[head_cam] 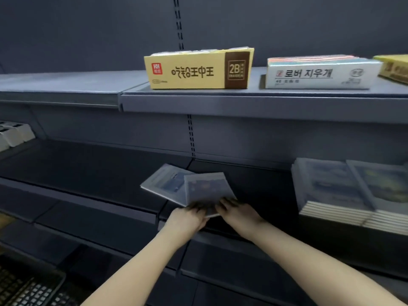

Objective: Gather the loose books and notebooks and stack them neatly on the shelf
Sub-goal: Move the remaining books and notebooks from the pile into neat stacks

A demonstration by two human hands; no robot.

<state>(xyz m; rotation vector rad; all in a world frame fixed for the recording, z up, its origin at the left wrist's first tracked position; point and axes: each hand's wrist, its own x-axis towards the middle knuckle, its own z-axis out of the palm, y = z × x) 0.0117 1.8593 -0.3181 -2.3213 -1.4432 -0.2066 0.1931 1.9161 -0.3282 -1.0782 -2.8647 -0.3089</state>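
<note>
Counting as I go: two hands, left hand (187, 217) and right hand (238, 212). Two loose notebooks: left notebook (163, 182), right notebook (203, 186). Two notebook stacks at right, near stack (326, 186) and far stack (384, 191). I make it three boxes up top: yellow box (194, 71), white box (318, 74), edge box (395, 65). One keyboard (31, 290). Small white boxes (15, 133) far left, too blurred for me to count.

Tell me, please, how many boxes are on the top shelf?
3: a yellow box in the middle, a white box to its right, and a second yellow box cut off by the right edge. More may lie beyond the frame.
</note>
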